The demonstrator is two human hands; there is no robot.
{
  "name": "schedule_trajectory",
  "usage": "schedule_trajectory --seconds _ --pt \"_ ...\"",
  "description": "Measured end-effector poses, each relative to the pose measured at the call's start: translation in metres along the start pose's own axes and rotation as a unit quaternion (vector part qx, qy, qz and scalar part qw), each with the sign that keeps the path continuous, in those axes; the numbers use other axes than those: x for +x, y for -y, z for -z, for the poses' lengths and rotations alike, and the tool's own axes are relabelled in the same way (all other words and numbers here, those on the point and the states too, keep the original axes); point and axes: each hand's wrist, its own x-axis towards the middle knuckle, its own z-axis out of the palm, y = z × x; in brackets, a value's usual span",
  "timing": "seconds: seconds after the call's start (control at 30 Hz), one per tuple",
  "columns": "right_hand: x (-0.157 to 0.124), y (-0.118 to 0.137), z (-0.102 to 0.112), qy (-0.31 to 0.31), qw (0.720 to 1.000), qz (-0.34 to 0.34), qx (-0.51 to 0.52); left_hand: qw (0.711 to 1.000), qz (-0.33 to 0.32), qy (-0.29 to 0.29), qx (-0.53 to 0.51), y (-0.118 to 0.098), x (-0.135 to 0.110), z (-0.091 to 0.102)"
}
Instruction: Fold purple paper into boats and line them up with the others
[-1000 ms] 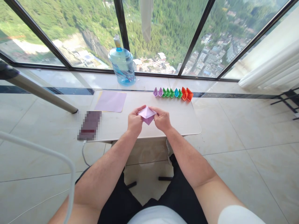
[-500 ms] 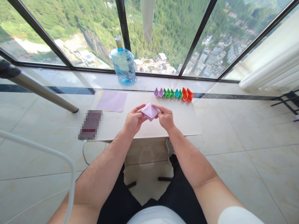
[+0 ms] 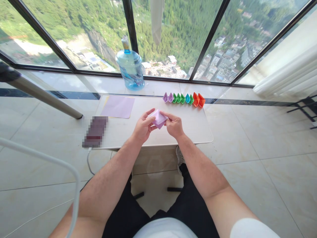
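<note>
A folded piece of lilac paper (image 3: 158, 118) is held just above the small white table (image 3: 198, 129), pinched between both hands. My left hand (image 3: 143, 126) grips its left edge with thumb and fingers closed on it. My right hand (image 3: 174, 124) pinches its right edge the same way. A flat stack of lilac paper sheets (image 3: 118, 106) lies at the table's far left. Along the far edge stands a row of finished folded paper boats (image 3: 183, 98) in purple, green, blue and orange.
A blurred dark phone-like object (image 3: 95, 131) lies on the table's left end, with a cable hanging below it. A blue water jug (image 3: 130, 68) stands on the window sill behind. A slanted metal pole (image 3: 42, 96) crosses at left, and a white tube (image 3: 61, 172) curves near my left knee.
The lilac paper has been turned and folded in my hands, from an open diamond with a darker lower flap to a compact square shape. Both hands shifted slightly toward the table's far side.
</note>
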Motion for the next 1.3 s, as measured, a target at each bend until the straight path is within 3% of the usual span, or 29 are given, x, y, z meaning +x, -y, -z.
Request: schedule_trajectory --seconds 0.23,0.53,0.8,1.13,1.3 --pt "-0.002 0.004 0.000 0.003 1.000 0.006 -0.019 1.000 0.013 0.007 0.016 0.001 0.000 0.001" --pt "0.000 0.006 0.001 0.101 0.995 -0.012 0.025 0.998 -0.015 -0.031 0.043 0.006 0.005 0.005" --pt "0.001 0.002 -0.001 0.083 0.996 -0.001 -0.021 0.994 -0.045 -0.049 0.087 0.013 0.006 0.004" --pt "0.005 -0.007 -0.003 0.059 0.998 0.000 -0.004 0.996 -0.023 -0.035 0.081 0.009 0.005 0.002" --pt "0.002 -0.002 0.002 0.061 0.993 0.075 -0.063 0.995 -0.009 -0.086 0.048 0.005 0.009 0.005"
